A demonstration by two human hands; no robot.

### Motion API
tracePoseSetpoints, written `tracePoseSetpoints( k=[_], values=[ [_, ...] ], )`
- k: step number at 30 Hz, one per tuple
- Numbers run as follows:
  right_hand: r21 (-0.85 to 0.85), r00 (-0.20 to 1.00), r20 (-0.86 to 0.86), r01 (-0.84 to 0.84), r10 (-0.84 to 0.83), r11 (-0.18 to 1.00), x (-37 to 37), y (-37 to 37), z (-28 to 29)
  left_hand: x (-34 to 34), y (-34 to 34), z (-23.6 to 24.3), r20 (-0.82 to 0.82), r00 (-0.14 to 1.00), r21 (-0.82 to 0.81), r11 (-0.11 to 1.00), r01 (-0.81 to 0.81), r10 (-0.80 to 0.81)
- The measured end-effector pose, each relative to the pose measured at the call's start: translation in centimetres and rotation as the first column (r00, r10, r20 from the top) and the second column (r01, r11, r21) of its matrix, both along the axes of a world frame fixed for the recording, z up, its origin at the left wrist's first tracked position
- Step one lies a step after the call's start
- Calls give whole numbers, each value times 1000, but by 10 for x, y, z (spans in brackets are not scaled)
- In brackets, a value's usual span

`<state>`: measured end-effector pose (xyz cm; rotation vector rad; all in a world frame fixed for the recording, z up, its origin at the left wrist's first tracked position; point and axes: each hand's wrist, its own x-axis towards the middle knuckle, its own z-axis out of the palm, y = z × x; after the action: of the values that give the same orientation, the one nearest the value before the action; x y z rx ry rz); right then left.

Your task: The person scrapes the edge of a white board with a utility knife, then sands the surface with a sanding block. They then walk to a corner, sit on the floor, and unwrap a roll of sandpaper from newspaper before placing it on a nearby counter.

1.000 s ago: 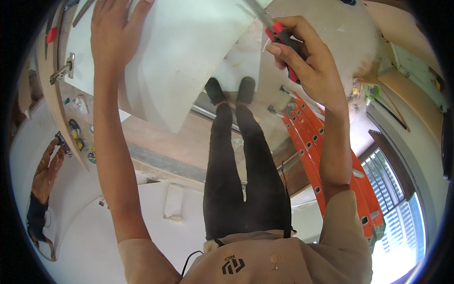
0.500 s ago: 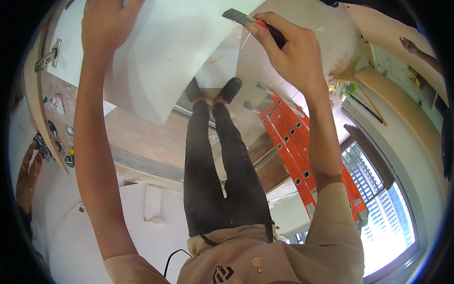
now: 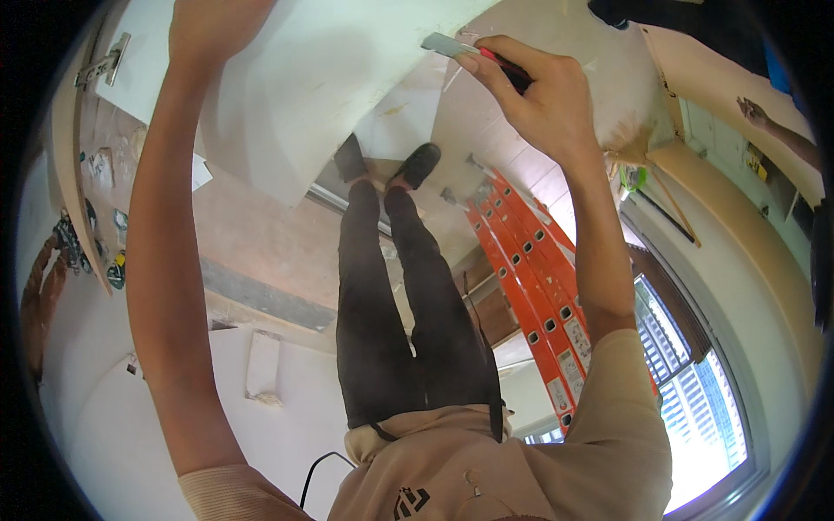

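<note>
My left hand (image 3: 213, 26) reaches up at the top of the view and lies against a large white panel (image 3: 347, 87); its fingers are cut off by the frame edge. My right hand (image 3: 539, 95) grips a scraper with a red and black handle. The scraper's flat metal blade (image 3: 443, 43) touches the panel's edge near the top centre. Below the panel I see my own dark trousers and black shoes (image 3: 417, 165) standing on a pale floor.
An orange ladder (image 3: 530, 286) lies at the right of my legs, beside a bright window (image 3: 704, 408). A metal hinge (image 3: 104, 65) sits on a board at upper left. Another person's hand (image 3: 756, 113) shows at far right, and another arm (image 3: 39, 304) at far left.
My right hand has carried the scraper up and left, so the blade now meets the panel's edge. My left hand has slid higher, partly out of view.
</note>
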<state>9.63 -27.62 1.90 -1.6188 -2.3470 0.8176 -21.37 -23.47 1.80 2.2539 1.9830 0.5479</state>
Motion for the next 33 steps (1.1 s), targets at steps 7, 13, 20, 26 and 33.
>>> tracePoseSetpoints(
  k=[7, 13, 20, 26, 33],
  values=[
    [-36, 999, 6, -40, 40, 999, -2, 12, -1, -5, 0, -6, -25, 999, 67, 997, 34, -33],
    [148, 993, -64, -84, 95, 985, 1, 2, 0, -9, 2, -8, -41, 999, 61, 998, 32, -29],
    [35, 999, -8, -44, 45, 998, 4, 11, 0, -7, 3, -7, -23, 1000, 45, 999, 20, -19],
    [11, 997, -13, -81, 81, 997, 4, 24, -3, -11, 6, -11, -29, 999, 59, 998, 36, -34],
    [57, 993, -47, -109, 111, 992, 2, 18, -8, -17, 10, -13, -74, 994, 73, 994, 84, -79]
  ],
)
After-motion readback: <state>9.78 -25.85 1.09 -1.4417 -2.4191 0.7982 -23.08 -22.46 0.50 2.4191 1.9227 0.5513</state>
